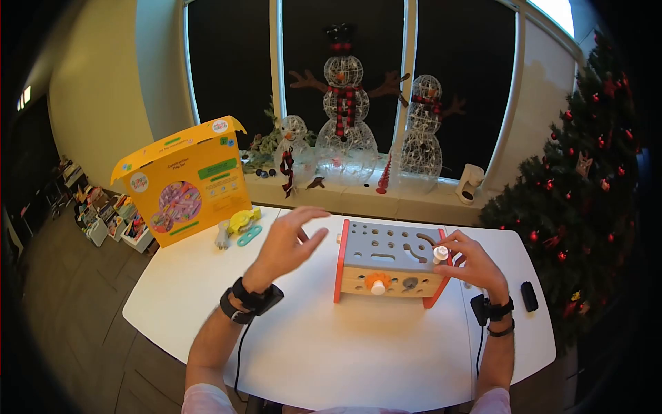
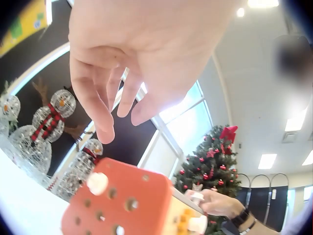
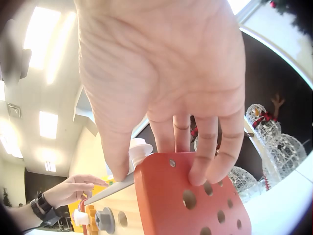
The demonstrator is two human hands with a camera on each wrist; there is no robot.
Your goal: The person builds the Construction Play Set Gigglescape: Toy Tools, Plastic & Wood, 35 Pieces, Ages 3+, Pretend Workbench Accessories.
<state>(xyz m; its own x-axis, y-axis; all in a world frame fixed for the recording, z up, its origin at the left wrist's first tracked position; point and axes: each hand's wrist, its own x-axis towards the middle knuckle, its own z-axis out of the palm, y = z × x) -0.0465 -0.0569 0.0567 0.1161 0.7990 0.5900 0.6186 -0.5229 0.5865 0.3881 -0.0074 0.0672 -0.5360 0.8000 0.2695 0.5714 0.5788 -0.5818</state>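
A wooden toy workbench (image 1: 386, 265) with a grey, slotted top and red end panels stands on the table. Around a white toy bolt (image 1: 440, 254) at the top's right end, my right hand (image 1: 476, 262) pinches with thumb and index finger. Its other fingers (image 3: 225, 152) reach over the red end panel (image 3: 188, 196). Left of the bench my left hand (image 1: 289, 241) hovers over the table, fingers loosely bent and holding nothing. On the bench's front are an orange gear (image 1: 376, 280) with a white bolt and a grey round piece (image 1: 409, 283). Another white bolt (image 2: 97, 183) sticks out of the left panel.
A yellow toy box (image 1: 186, 183) stands at the table's back left, with yellow, teal and grey toy parts (image 1: 241, 224) beside it. A black object (image 1: 529, 297) lies near the right edge. Wire snowmen (image 1: 345, 103) line the window, and a decorated tree (image 1: 579, 179) stands right.
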